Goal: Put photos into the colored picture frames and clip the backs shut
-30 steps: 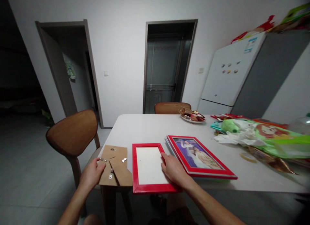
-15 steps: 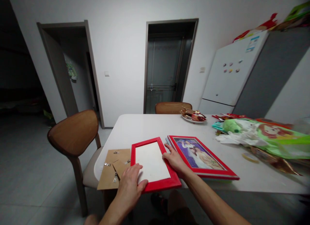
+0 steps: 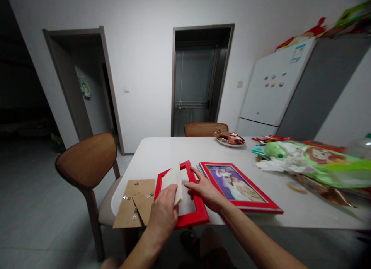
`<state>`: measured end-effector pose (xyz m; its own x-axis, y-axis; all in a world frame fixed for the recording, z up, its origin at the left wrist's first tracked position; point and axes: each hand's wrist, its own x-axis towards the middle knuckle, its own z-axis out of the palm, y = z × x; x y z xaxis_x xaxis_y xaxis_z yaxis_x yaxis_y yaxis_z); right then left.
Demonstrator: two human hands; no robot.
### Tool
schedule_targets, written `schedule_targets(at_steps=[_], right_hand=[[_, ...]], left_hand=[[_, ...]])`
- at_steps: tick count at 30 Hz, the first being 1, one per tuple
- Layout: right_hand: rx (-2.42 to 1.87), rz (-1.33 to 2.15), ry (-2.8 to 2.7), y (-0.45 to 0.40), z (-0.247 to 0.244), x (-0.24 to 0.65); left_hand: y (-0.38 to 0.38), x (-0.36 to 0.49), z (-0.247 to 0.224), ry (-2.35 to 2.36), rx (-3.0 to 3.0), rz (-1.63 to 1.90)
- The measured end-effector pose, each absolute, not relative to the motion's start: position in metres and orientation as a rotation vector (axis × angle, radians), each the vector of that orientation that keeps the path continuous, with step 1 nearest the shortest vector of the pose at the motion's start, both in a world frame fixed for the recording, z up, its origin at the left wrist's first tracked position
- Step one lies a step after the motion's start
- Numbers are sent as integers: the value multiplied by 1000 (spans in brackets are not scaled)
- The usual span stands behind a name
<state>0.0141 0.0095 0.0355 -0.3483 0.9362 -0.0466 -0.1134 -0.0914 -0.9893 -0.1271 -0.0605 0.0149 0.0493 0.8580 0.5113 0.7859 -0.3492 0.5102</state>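
A red picture frame (image 3: 197, 217) lies near the table's front edge, its opening partly bare. From inside it a cream-white board (image 3: 173, 177) stands tilted up, right edge raised. My left hand (image 3: 164, 207) is closed on that board's near part. Along the frame's right side, my right hand (image 3: 204, 189) grips the red border with thumb over the opening. A brown backing board (image 3: 123, 217) with metal clips and a stand flap lies to the left, partly behind my left arm. Right of my right hand, a red framed photo (image 3: 242, 188) rests on what look like other frames.
On the white table (image 3: 162, 149), a plate of wrapped items (image 3: 230, 139) stands at the back. Green and white plastic bags (image 3: 313, 155) and a tape roll (image 3: 296, 188) lie at right. Brown chairs (image 3: 89, 160) stand at the left and far sides.
The white board, flat inside the red frame before, is now lifted and tilted up in my left hand. My right hand has closed round the frame's right border.
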Motion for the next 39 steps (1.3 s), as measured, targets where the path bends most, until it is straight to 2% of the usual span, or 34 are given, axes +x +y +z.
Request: schedule_targets(at_steps=[5, 9, 12, 18, 28, 30, 36, 39], right_hand=[[-1233, 1323, -1584, 20, 25, 23], [-1406, 864, -1907, 29, 9, 31], [-1458, 592, -2094, 34, -5, 35], [-1495, 349, -2273, 32, -18, 33], [-1478, 161, -2235, 23, -18, 24], [-1356, 249, -2167, 17, -15, 15], [-1113, 1194, -1830, 9, -18, -31], [-1034, 1433, -1577, 10, -17, -52]], left_hand=[[-66, -163, 22, 1891, 1726, 1561], [-74, -201, 7, 1880, 1400, 1639], [-79, -219, -12, 1881, 1266, 1562], [-88, -226, -28, 2115, 1407, 1273], [-89, -221, -27, 2220, 1776, 1078], [-88, -217, -26, 2189, 1870, 1086], [-88, -195, -27, 2019, 2097, 1094], [-87, -185, -26, 1989, 2173, 1060]])
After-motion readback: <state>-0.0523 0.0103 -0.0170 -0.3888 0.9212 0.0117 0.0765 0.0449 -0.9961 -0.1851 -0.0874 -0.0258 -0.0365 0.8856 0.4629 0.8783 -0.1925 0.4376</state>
